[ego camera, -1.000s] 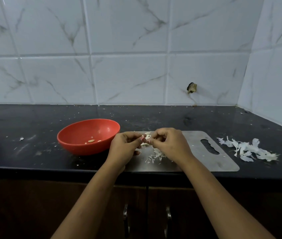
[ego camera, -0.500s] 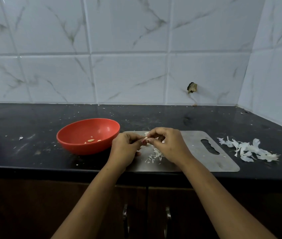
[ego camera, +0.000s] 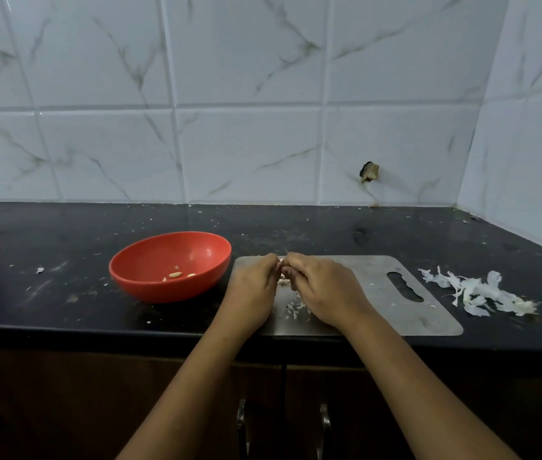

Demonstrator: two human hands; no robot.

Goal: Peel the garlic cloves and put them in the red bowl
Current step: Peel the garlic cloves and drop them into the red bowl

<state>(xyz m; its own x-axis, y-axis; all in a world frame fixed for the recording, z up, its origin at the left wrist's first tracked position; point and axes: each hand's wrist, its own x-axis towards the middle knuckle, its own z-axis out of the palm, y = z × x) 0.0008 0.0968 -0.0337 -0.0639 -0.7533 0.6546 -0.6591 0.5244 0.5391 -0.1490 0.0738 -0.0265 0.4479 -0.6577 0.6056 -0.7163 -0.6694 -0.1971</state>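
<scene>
A: Hands first; pose?

B: Both forearms come in from the near side and meet over the left part of the board point(ego camera: 372, 280). The left hand point(ego camera: 253, 287) and right hand point(ego camera: 322, 290) are backs up with fingers curled in tight, and their fingertips touch each other at the far edge of the board.

A: Holding what?

B: A clove point(ego camera: 283, 281), pinched between the two hands. Both grip narrow, thumbs hidden underneath; only a pale sliver shows in the gap, so I cannot tell how much skin is on it.

A: Is it raised or resting on the board?

B: Cannot tell; the hands cover the contact; the wrists sit low over the board's near half.

A: Bowl?

B: The bowl point(ego camera: 163, 290) is red, upright, just left of the board and close to its left edge. It is near the left hand but not touching it.

A: Contents?

B: A few peeled cloves point(ego camera: 175, 274), pale cream and bare, lying at the bottom toward the board side.

A: Peel?

B: Small white peel bits point(ego camera: 294, 307) lie on the board between and under the hands. A larger peel pile point(ego camera: 482, 293), white and papery, is off the board's right end, past its handle slot, on the counter point(ego camera: 63, 247).

A: Counter?

B: Black and glossy, with pale specks scattered left of the board and behind it.
</scene>
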